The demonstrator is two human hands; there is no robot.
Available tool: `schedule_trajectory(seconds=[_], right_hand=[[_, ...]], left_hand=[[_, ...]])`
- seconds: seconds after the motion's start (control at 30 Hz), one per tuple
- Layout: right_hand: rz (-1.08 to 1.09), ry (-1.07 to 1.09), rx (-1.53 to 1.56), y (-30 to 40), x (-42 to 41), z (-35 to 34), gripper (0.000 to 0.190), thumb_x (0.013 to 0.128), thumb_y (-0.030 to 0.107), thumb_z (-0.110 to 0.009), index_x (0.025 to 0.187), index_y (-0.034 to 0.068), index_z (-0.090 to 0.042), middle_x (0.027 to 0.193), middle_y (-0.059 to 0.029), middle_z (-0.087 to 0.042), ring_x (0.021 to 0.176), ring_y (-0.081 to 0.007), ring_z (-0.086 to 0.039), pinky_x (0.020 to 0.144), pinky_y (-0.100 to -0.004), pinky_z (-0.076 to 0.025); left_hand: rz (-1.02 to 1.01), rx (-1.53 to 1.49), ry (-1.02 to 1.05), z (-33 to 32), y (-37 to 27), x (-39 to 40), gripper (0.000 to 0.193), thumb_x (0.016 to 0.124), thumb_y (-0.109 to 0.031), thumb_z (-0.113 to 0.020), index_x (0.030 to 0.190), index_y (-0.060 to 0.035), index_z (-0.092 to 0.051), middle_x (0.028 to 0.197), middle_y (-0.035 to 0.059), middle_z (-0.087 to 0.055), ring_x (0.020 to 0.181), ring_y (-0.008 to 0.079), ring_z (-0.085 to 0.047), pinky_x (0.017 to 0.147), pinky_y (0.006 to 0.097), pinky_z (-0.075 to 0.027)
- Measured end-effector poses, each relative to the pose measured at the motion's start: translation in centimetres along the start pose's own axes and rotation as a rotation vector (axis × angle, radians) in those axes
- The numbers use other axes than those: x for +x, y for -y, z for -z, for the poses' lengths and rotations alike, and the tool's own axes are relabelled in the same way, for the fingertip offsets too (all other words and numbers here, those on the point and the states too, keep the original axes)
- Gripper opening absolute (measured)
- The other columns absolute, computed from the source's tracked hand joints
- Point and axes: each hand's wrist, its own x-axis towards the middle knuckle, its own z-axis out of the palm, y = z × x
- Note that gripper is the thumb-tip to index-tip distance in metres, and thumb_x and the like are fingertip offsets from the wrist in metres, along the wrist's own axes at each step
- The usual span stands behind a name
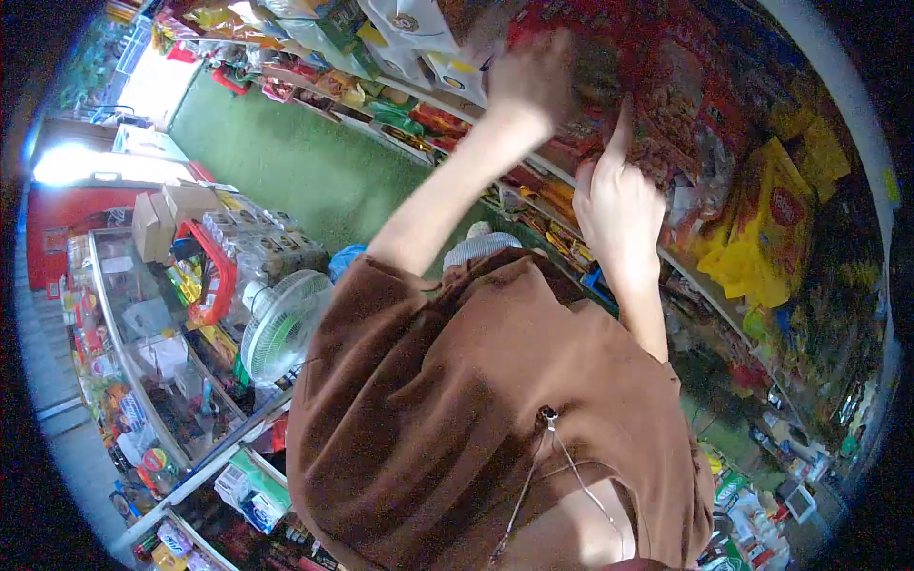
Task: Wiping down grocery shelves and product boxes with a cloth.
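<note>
My left hand is raised at the shelf in front of me and blurred. It overlaps red plastic packets, and its fingers are too smeared to show whether they grip anything. Lower and to the right is my right hand, with its index finger stretched up against the red packets and the other fingers curled. I see nothing held in it. White printed bags stand just left of my left hand. Yellow plastic packets hang to the right of my right hand.
Lower shelves hold rows of small packets. Across the green floor is a glass display case. Near it are a standing fan, a red plastic basket, cardboard boxes and plastic-wrapped goods.
</note>
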Motion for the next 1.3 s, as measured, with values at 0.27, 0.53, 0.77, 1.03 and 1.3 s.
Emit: schedule_trajectory(seconds=[0.27, 0.53, 0.77, 1.03, 1.3], right_hand=[[0.072, -0.105, -0.065, 0.0, 0.1, -0.1, 0.068, 0.079, 0.017, -0.053, 0.138, -0.006, -0.029, 0.057, -0.0169, -0.060, 0.047, -0.0292, -0.061, 0.046, -0.0416, -0.052], [0.085, -0.020, -0.028, 0.7, 0.5, 0.0, 0.050, 0.084, 0.019, -0.055, 0.131, 0.003, -0.045, 0.079, -0.0200, -0.066, 0.051, -0.0300, -0.063, 0.046, -0.0399, -0.052], [0.419, -0.459, 0.026, 3.2, 5.7, -0.9, 0.040, 0.082, 0.023, -0.060, 0.113, -0.001, -0.056, 0.116, -0.0154, -0.058, 0.099, -0.0322, -0.057, 0.086, -0.0428, -0.047], [0.380, -0.338, 0.088, 2.4, 9.0, -8.1, 0.057, 0.093, 0.035, -0.046, 0.130, -0.009, -0.041, 0.134, -0.0233, -0.041, 0.131, -0.0372, -0.033, 0.106, -0.0449, -0.032], [0.260, -0.068, 0.217, 3.7, 8.7, -6.4, 0.061, 0.092, 0.041, -0.047, 0.130, -0.006, -0.042, 0.135, -0.0264, -0.041, 0.124, -0.0388, -0.042, 0.104, -0.0441, -0.036]], left_hand=[[-0.138, -0.037, -0.086, -1.5, -1.7, -0.7, 0.041, 0.085, -0.019, -0.047, 0.124, -0.0066, -0.050, 0.113, 0.0136, -0.061, 0.105, 0.0281, -0.059, 0.097, 0.0478, -0.037], [-0.023, 0.052, 0.235, -0.2, 7.5, 5.4, 0.058, 0.085, -0.032, -0.057, 0.137, -0.0124, -0.041, 0.136, 0.0178, -0.045, 0.126, 0.0296, -0.043, 0.101, 0.0407, -0.042], [-0.473, 0.010, -0.241, 1.3, 9.5, 5.8, 0.047, 0.081, -0.025, -0.058, 0.125, -0.0102, -0.049, 0.115, 0.0196, -0.056, 0.106, 0.0356, -0.054, 0.092, 0.0436, -0.046], [-0.565, -0.180, -0.244, 4.8, 5.1, 10.1, 0.039, 0.089, -0.020, -0.050, 0.124, -0.0048, -0.050, 0.118, 0.0199, -0.056, 0.113, 0.0366, -0.050, 0.098, 0.0422, -0.039], [-0.370, -0.600, -0.112, -5.4, 3.9, 19.9, 0.037, 0.096, -0.020, -0.042, 0.128, -0.0017, -0.048, 0.131, 0.0196, -0.049, 0.125, 0.0353, -0.041, 0.105, 0.0405, -0.032]])
